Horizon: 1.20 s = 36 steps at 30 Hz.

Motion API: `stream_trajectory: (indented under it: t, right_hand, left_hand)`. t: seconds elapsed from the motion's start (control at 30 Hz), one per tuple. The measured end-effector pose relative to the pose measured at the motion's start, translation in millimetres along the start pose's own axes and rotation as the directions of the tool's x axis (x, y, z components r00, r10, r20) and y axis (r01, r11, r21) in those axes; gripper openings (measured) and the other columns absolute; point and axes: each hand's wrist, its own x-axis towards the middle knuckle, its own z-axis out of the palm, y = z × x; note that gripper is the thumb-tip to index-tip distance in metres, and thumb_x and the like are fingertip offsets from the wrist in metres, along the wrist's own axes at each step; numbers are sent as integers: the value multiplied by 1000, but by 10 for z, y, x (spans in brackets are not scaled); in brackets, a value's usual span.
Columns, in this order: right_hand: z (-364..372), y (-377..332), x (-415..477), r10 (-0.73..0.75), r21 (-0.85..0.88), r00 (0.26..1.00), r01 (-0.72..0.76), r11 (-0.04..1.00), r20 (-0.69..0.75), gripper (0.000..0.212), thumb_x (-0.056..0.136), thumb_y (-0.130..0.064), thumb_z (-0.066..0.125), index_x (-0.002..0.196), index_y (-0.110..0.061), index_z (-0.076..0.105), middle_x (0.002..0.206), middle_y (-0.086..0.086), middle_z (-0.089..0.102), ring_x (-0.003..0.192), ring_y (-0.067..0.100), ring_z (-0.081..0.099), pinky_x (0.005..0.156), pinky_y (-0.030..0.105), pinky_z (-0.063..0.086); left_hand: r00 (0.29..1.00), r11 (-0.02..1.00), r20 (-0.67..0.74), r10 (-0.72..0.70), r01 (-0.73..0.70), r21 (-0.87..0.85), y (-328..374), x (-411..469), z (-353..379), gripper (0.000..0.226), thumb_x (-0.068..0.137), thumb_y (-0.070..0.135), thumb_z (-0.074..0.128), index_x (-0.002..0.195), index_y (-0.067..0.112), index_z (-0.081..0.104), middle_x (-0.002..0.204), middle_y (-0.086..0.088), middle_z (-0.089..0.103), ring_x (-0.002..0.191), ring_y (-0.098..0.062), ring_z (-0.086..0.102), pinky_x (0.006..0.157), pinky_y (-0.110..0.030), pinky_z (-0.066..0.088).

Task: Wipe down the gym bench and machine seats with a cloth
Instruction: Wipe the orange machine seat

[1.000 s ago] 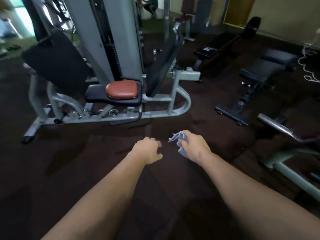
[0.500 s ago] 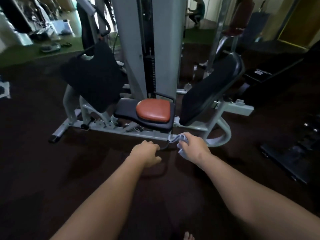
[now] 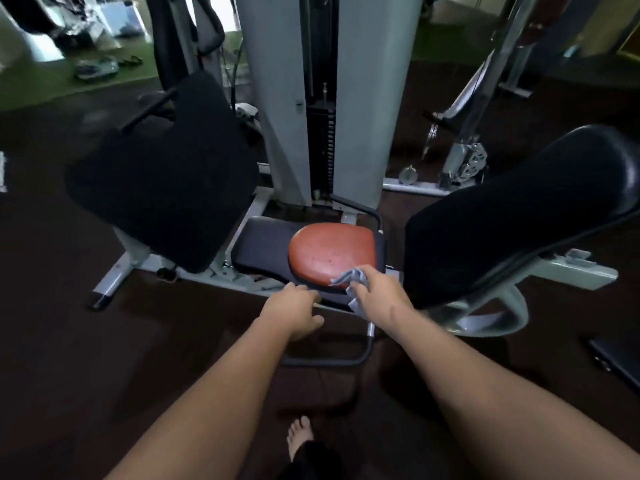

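Observation:
A grey weight machine has a low seat: a red-brown cushion (image 3: 330, 252) on a black pad (image 3: 258, 249). My right hand (image 3: 379, 294) grips a crumpled grey-blue cloth (image 3: 348, 278) at the cushion's near right edge. Whether the cloth touches the cushion I cannot tell. My left hand (image 3: 294, 308) hovers in a loose fist at the seat's front edge, holding nothing. Two big black pads flank the seat, one on the left (image 3: 162, 174) and one on the right (image 3: 512, 216).
The grey weight-stack tower (image 3: 287, 98) rises right behind the seat. A dark bar loop (image 3: 329, 360) juts from the frame toward me at floor level. My bare foot (image 3: 299, 436) stands on the dark floor. Another bench's edge (image 3: 616, 358) shows at right.
I have come much closer to the machine, and the view has swung left onto its seat. Both hands now reach the seat's front edge; the cloth has stayed in my right hand.

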Motion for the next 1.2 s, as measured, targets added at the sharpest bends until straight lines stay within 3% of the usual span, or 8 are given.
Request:
stream_trajectory:
  t: [0.17,0.23,0.4,0.57,0.67,0.83,1.07,1.2]
  right_hand:
    - [270,59,1278,42,-3,998,-41,999,37,20,102,-31,55,119,-24,62,98,5,71,94,29,66,72,31,44]
    - [392,193,1780,68,-5,997,-68,998,40,17,101,-29,56,117,-27,62,95,3,71,92,29,68,73,31,48]
    - [736,705,2929,14,-66,1000,-13,998,21,30,98,-15,62,127,-22,65,115,11,72,107,32,65,77,28,37]
    - [1317,1319,3669,-85,-158,996,87,984,17,53,97,-14,61,148,-20,51,147,10,54,136,32,47,111,34,34]
    - [1640,1560,3819,-181,-245,979,199,949,96,59,105,-40,52,158,-17,39,169,4,25,158,24,16,127,35,11]
    - [1806,1701,3717,-261,-400,951,308,863,169,80,102,-69,22,166,-24,3,172,-5,-12,156,9,-20,127,36,-10]
    - [1701,1712,4444,-169,-489,985,156,858,19,73,105,-58,22,166,-22,6,174,-1,-2,159,17,-7,130,45,4]
    - [1827,1664,4026,-150,-481,987,155,863,48,72,107,-59,18,165,-23,-4,172,-1,-13,158,17,-16,129,44,-4]
  left_hand:
    - [998,999,-30,49,-49,-4,-451,1205,115,53,96,52,55,142,26,54,135,1,56,128,-24,46,102,-43,46]
    - [997,998,-60,57,-59,-28,-587,1694,233,54,97,53,53,144,26,52,137,2,55,131,-23,45,102,-43,44]
    - [982,995,-173,73,-85,-60,-849,2906,627,59,100,47,50,155,27,43,161,4,41,148,-20,36,115,-40,33]
    - [978,996,-202,47,-63,-70,-1055,3771,1125,64,105,47,42,163,26,27,173,4,19,160,-19,9,129,-46,11]
    - [963,998,-266,41,-50,-25,-1168,3998,1407,62,106,45,35,164,24,28,173,2,19,160,-20,10,129,-48,13]
    - [923,998,-381,62,-54,33,-1225,4080,1646,63,106,46,28,162,18,33,171,-2,26,159,-21,18,127,-50,19]
    - [936,996,-349,55,-27,85,-1233,4115,1666,66,106,50,27,165,20,23,173,-1,17,161,-22,12,129,-51,13]
    - [941,996,-333,58,-29,90,-1233,4106,1673,67,106,50,24,166,20,20,174,-1,14,161,-22,11,129,-51,11]
